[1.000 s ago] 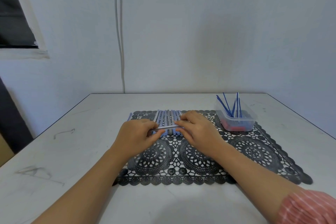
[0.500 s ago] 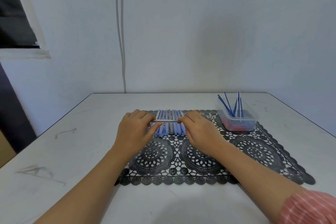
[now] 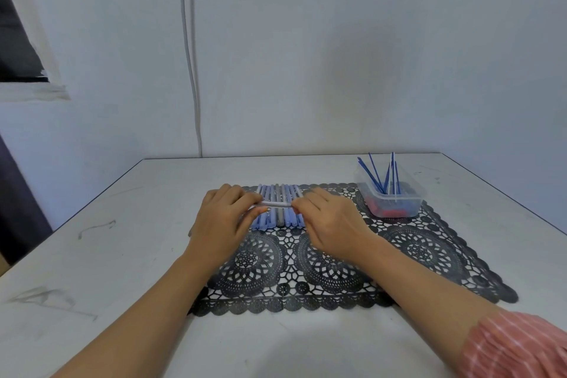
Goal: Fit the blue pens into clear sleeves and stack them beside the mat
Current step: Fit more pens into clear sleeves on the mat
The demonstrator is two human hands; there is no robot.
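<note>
roughly ten sleeved pens (image 3: 277, 219) line the mat's (image 3: 429, 250) far edge; left hand (image 3: 222, 221) and right hand (image 3: 333, 222) pinch another pen (image 3: 277, 203); blue pens (image 3: 380, 176) wait

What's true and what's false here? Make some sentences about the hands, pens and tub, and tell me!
1. The left hand and right hand pinch one pen between them. True.
2. The mat is white. False: it is black; the table is white.
3. The clear tub stands on the mat. True.
4. The row of pens lies on the bare table. False: it lies on the mat.
</note>
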